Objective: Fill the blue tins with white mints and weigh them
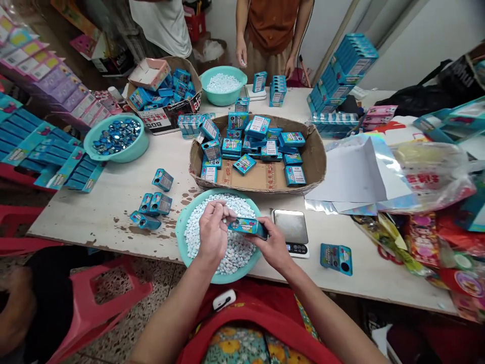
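My right hand (273, 243) grips a small blue candy box (243, 225), holding it on its side above a turquoise basin (182, 241). Small white candies (235, 259) fill much of that basin. At the box's left end is my left hand (214, 227), its fingers pinched together around what look like a few white candies. A digital scale (291, 227) with a metal plate lies just right of the basin. Farther right, one blue box (336, 259) rests flat on the table.
Behind the basin stands a cut-down carton (257, 183) of blue boxes. Several boxes (155, 203) stand at left, near a basin of shiny blue discs (117, 137). Across the table, a person's hand (241, 52) hovers by another candy basin (223, 96). Plastic packaging (428, 172) covers the right side.
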Demonstrator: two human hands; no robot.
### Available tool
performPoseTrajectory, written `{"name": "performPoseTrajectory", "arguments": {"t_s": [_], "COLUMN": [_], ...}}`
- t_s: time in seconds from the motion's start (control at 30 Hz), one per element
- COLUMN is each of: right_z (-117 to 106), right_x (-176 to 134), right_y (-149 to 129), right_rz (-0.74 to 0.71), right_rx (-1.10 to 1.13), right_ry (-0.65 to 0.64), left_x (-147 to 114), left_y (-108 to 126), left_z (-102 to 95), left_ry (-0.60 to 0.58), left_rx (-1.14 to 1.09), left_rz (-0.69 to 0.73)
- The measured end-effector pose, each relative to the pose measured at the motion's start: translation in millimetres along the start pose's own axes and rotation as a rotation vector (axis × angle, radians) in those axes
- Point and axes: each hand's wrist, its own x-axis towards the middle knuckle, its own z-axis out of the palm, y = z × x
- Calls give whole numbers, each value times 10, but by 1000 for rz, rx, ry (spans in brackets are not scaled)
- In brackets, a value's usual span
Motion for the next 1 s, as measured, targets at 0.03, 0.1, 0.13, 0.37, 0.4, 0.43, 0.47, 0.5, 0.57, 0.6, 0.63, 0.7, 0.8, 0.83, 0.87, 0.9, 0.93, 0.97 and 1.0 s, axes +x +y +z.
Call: {"name": "performPoseTrajectory", "arguments": {"t_s": [0.03,0.1,0.13,0.37,0.4,0.43,0.47,0.5,0.57,0.6,0.63,0.7,0.8,0.83,0.87,0.9,0.93,0.97,1.0], "right_z": [35,97,120,125,109,94,85,84,124,166,217,316,297,213,84,-83,-283,-506,-740], "right_x": [7,21,29,44,37,31,30,34,69,96,127,180,184,160,124,78,23,-41,-117], "right_y": [-24,-55,-62,8,39,75,114,152,207,214,204,136,13,5,27,82,168,279,407], "right_rz": [-20,-42,-45,40,56,67,74,76,64,47,23,-39,-111,-113,-103,-83,-61,-35,-8], "right_rx": [0,9,14,232,302,363,399,403,348,317,297,294,267,239,197,142,82,17,-42], "right_ry": [1,0,1,-20,-29,-30,-23,-9,5,-7,-34,-93,-89,-44,21,108,220,337,458], "left_x": [-13,-24,-23,112,150,183,204,208,159,113,62,-9,63,134,219,311,404,497,589], "left_y": [-9,-36,-48,-26,-18,-5,16,48,140,193,243,329,501,605,741,909,1095,1285,1454], "left_z": [42,89,97,-123,-210,-303,-391,-464,-524,-504,-457,-332,-315,-397,-520,-673,-836,-993,-1125], "left_ry": [-1,9,17,73,83,86,75,38,-159,-305,-449,-637,-482,-343,-175,10,211,409,571], "left_rx": [37,88,98,135,231,381,567,759,1067,1158,1212,1283,1354,1370,1376,1377,1371,1355,1369], "left_rz": [45,114,137,123,104,86,77,82,131,170,210,264,296,316,355,410,462,516,536]}}
